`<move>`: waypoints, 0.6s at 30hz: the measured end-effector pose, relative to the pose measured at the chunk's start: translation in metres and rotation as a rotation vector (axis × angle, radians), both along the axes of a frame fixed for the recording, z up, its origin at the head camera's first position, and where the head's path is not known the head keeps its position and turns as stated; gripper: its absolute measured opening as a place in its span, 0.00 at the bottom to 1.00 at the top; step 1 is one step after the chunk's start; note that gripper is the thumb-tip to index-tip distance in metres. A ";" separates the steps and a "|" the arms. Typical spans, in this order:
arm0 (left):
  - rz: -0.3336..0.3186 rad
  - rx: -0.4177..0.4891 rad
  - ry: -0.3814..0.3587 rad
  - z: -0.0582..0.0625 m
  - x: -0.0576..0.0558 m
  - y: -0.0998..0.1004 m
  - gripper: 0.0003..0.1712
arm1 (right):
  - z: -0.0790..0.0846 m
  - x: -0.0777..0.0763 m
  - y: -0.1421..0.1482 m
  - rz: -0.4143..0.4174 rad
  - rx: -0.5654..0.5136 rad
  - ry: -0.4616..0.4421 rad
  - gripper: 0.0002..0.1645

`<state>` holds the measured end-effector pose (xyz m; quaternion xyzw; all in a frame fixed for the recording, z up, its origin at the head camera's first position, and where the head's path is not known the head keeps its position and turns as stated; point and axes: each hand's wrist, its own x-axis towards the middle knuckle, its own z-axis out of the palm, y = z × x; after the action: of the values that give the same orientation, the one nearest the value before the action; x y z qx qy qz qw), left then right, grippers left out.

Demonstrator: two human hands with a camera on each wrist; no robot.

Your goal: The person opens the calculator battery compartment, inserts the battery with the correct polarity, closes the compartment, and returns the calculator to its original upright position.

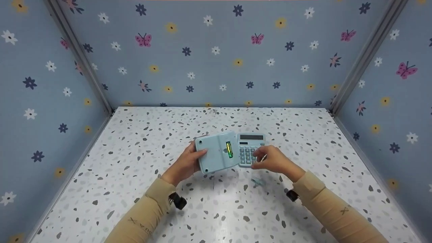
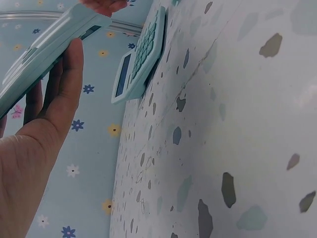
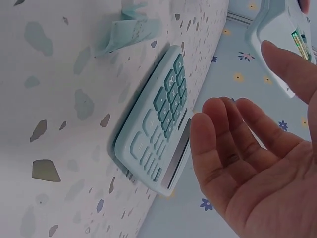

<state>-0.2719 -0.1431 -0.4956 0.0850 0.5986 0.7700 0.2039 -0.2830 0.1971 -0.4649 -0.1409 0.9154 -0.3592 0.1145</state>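
My left hand [image 1: 185, 164] grips a light-blue calculator [image 1: 212, 157], its back turned up and its front hidden. A green and gold battery [image 1: 229, 149] sits in the open slot of that back. Beside it on the table lies a second light-blue calculator [image 1: 248, 139], keys up. Over that one hovers my right hand [image 1: 275, 160], its fingers loosely bent; in the right wrist view, thumb and fingers [image 3: 205, 144] are apart with nothing between them. A small light-blue plastic piece, seemingly a battery cover [image 3: 131, 34], lies on the table near the second calculator.
The speckled white tabletop [image 1: 152, 202] is enclosed by blue flowered panels [image 1: 216, 67] at the back and both sides. Grey metal posts [image 1: 81, 54] stand at the back corners. A small dark device [image 1: 179, 201] is strapped at each wrist.
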 end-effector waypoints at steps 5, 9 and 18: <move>0.007 -0.008 -0.007 -0.001 0.000 0.000 0.39 | -0.001 0.002 0.002 0.016 0.040 -0.022 0.28; 0.004 -0.003 -0.009 0.000 0.000 0.000 0.39 | -0.003 0.004 0.002 0.038 0.060 -0.039 0.28; -0.003 -0.007 -0.004 0.002 0.002 0.001 0.40 | -0.011 0.011 0.001 0.078 0.099 -0.039 0.27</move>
<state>-0.2701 -0.1417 -0.4941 0.0838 0.6008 0.7677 0.2067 -0.2721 0.1981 -0.4755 -0.1638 0.9235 -0.3114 0.1530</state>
